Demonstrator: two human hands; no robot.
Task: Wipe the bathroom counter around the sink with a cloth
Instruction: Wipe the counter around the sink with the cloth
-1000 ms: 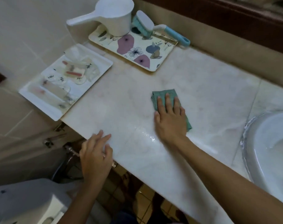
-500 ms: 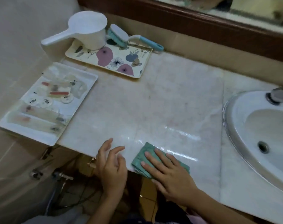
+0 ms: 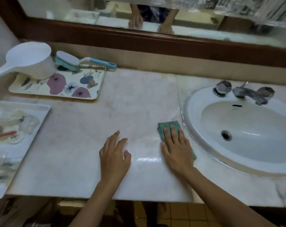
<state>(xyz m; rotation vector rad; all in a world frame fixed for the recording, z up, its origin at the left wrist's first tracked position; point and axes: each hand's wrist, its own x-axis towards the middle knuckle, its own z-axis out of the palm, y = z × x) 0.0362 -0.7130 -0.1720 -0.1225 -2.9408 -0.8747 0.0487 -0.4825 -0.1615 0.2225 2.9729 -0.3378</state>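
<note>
A folded green cloth [image 3: 167, 127] lies flat on the pale marble counter [image 3: 130, 108], just left of the white oval sink [image 3: 247, 133]. My right hand [image 3: 175, 149] presses down on the cloth with flat fingers and covers most of it. My left hand [image 3: 114, 154] rests palm down on the counter to the left, fingers spread, holding nothing. A wet shiny streak shows on the marble between the two hands.
A floral tray [image 3: 57, 89] at the back left carries a white scoop [image 3: 29, 63] and a blue-handled brush [image 3: 83, 61]. A white tray [image 3: 32, 126] of small toiletries overhangs the left end. Chrome taps [image 3: 243, 90] stand behind the sink. A mirror [image 3: 155, 17] runs along the back wall.
My right hand has slid the cloth from the front edge rightward and away from me, up next to the sink rim. My left hand has moved from the counter's edge onto its top.
</note>
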